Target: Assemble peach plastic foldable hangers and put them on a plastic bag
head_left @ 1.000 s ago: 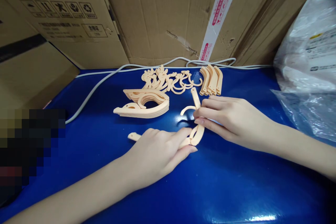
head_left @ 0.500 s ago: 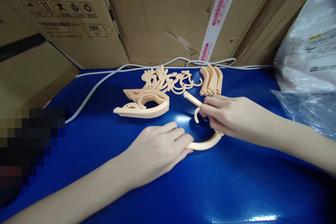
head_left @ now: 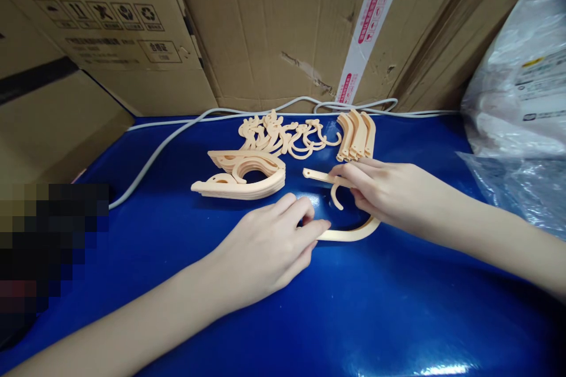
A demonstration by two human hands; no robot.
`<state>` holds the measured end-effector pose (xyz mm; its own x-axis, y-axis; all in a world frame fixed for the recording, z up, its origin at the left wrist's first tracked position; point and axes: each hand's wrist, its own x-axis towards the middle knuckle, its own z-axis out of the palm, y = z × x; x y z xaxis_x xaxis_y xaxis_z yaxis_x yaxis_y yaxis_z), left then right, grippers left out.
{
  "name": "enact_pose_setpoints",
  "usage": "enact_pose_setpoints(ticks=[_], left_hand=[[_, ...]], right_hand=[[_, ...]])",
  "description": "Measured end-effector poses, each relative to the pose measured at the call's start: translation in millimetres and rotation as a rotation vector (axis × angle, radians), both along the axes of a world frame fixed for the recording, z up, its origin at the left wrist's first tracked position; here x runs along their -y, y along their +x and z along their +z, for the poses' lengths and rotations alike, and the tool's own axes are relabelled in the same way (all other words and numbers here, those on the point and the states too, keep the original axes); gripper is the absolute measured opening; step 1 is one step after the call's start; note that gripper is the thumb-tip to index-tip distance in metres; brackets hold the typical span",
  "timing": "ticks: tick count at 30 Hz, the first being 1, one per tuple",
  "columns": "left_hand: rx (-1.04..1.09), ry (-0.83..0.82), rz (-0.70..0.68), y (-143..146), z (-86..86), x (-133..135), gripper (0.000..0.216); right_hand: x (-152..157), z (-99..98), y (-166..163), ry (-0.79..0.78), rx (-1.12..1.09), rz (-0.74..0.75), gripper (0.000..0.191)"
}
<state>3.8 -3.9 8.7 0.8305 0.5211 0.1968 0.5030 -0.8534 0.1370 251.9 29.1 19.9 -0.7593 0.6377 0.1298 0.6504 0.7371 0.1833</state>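
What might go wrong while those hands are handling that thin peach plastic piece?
1. The left hand and right hand grip opposite ends of the thin peach hanger piece; too much bending might snap it.
2. The right hand sits close to the bundle of curved strips; a nudge could scatter them across the glossy blue table.

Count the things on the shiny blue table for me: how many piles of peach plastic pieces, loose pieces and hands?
Piles of peach plastic pieces: 3 (flat stack, curly hook heap, curved bar bundle)
Loose peach plastic folding piece: 1, held by both hands
Hands: 2 (left hand, right hand)
Total: 6
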Motion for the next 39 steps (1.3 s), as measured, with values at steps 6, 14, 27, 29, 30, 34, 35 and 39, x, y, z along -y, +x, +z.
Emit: enact_pose_setpoints(ticks=[6, 14, 27, 29, 30, 34, 35, 39], left_hand=[[-0.011, -0.019, -0.001, -1, -2.5, 2, 0.032], [-0.015, -0.005, 0.022, 0, -4.8, -1, 0.026], [0.103, -0.006, 0.063, 1, 5.0, 2, 0.023], [0.152, 0.021, 0.087, -1, 18.0, 0, 0.027], [0.165, 0.032, 0.123, -3, 26.0, -2, 0.028], [0.22, 0.073, 0.403, -21, 58.6, -29, 0.025], [0.208, 0.053, 0.489, -26, 64.4, -40, 0.024], [0.108, -0.062, 0.794, -45, 69.6, -96, 0.029]], right_hand=[[2, 1.0, -1, 0.009, 0.049, -0.02, 0.032], [3, 7.3, -5, -0.057, 0.091, -0.064, 0.025], [50, -5.7, -25, -0.088, -0.223, 0.124, 0.021], [52, -8.7, -24, -0.103, -0.235, 0.129, 0.02], [52, -9.0, -23, -0.118, -0.235, 0.133, 0.019], [51, -8.9, -21, -0.178, -0.183, 0.199, 0.019], [50, -9.8, -21, -0.175, -0.161, 0.219, 0.02], [43, -16.5, -23, -0.055, -0.092, 0.27, 0.015]])
